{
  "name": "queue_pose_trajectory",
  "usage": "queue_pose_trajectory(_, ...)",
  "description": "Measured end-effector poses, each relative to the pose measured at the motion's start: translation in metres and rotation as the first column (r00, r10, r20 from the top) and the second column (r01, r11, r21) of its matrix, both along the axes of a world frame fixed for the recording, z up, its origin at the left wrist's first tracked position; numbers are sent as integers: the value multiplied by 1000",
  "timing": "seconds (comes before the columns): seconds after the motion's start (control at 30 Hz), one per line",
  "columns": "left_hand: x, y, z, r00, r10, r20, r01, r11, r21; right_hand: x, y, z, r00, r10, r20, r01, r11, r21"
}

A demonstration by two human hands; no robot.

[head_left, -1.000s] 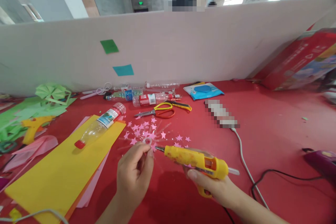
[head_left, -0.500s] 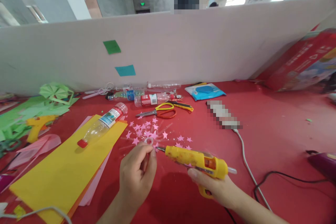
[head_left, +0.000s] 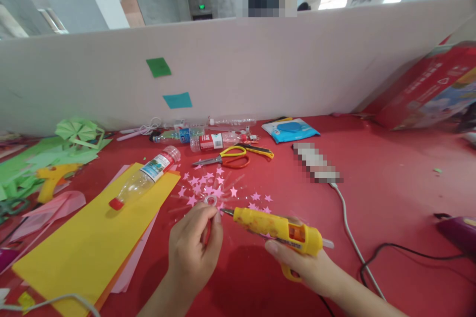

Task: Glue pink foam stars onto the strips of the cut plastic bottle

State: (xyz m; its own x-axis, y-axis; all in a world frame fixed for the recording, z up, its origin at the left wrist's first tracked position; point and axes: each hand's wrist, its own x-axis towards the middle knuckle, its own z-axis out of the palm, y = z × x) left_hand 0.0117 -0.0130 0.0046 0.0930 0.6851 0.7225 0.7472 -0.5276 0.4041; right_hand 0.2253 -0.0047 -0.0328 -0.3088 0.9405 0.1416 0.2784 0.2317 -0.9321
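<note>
My right hand (head_left: 305, 260) grips a yellow hot glue gun (head_left: 271, 223), its metal nozzle pointing left and a clear glue stick poking out of its back. Just left of the nozzle tip, my left hand (head_left: 193, 240) is closed in a pinch; what its fingertips hold is too small to make out. Beyond the fingers lies a cut clear plastic bottle piece (head_left: 210, 200), its thin strips fanned out on the red table. Several pink paper stars (head_left: 233, 191) are scattered on and around those strips.
Scissors (head_left: 211, 160) and a yellow box cutter (head_left: 262, 150) lie behind the stars, near plastic bottles (head_left: 211, 142). Yellow paper (head_left: 89, 237) bears another bottle (head_left: 143, 181). Wet wipes (head_left: 292, 130) and a cabled, pixelated device (head_left: 316, 163) are rightward. Another glue gun (head_left: 48, 181) lies left.
Almost nothing differs. Both hands keep nearly the same place, with the glue gun's nozzle still beside my left fingertips.
</note>
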Motion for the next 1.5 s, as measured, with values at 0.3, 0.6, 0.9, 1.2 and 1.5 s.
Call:
queue_pose_trajectory(0.3,-4,3,-6,993,-16,-116,25,997,76,-15,3,33,990,122,65,-137,936,326)
queue_pose_trajectory(0.6,1,-3,0,968,-167,186,209,948,-239,9,42,13,931,-306,200,269,944,192)
queue_pose_trajectory(0.9,0,-1,5,724,31,689,533,608,-588,23,84,-28,758,-371,537,173,908,382)
queue_pose_trajectory(1.2,2,2,6,497,192,846,721,451,-526,-17,31,38,968,-39,248,-115,810,575)
queue_pose_trajectory(1.5,5,-1,12,434,315,844,772,353,-529,-38,15,58,955,113,274,-275,681,679)
